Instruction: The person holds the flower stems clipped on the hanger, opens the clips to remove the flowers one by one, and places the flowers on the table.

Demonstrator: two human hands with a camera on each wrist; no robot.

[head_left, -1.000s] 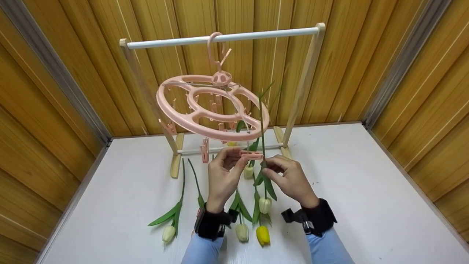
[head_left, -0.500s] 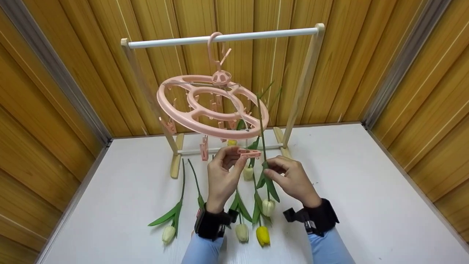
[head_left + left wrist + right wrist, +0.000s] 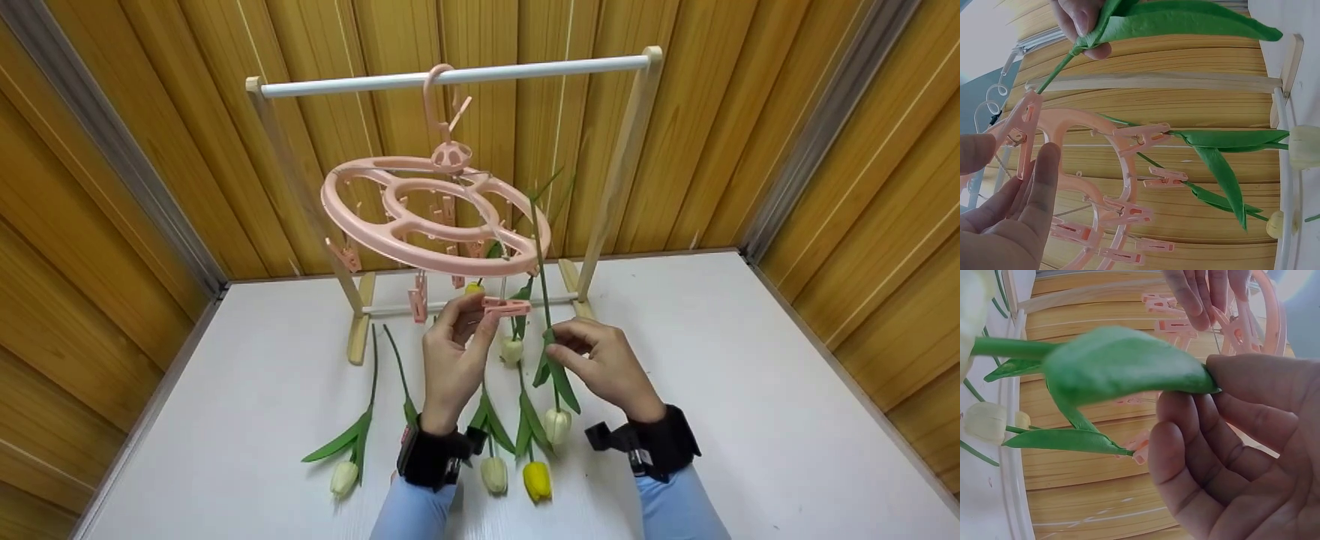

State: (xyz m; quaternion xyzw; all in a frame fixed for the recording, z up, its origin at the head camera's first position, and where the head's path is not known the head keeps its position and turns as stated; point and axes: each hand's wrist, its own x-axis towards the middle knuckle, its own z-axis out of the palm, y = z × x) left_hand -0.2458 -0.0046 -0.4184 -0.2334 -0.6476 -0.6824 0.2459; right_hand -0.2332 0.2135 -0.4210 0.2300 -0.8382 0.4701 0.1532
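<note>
My left hand (image 3: 454, 367) pinches a pink clothespin (image 3: 507, 307) between thumb and fingers, below the near rim of the round pink clip hanger (image 3: 450, 262). In the left wrist view, this clothespin (image 3: 1028, 121) has its handles between thumb and fingertips. My right hand (image 3: 604, 367) pinches a white artificial tulip (image 3: 557, 426) at its leaves, bloom down and stem up. The stem stands just right of the clothespin in the head view, with a small gap. From the right wrist, a green leaf (image 3: 1129, 365) covers part of the scene. A white tulip (image 3: 1303, 146) hangs from another clothespin (image 3: 1143, 136).
The hanger hooks over a white bar (image 3: 525, 72) on a wooden stand (image 3: 626, 157). A yellow tulip (image 3: 474, 288) hangs farther back. On the white table (image 3: 750, 420) lie white tulips (image 3: 344, 478) and a yellow tulip (image 3: 537, 481). Wood-look panels rise behind.
The right hand has drifted slightly right with the tulip, away from the clothespin. The left hand's clothespin has shifted a little up and left, and the hanger's near rim has risen.
</note>
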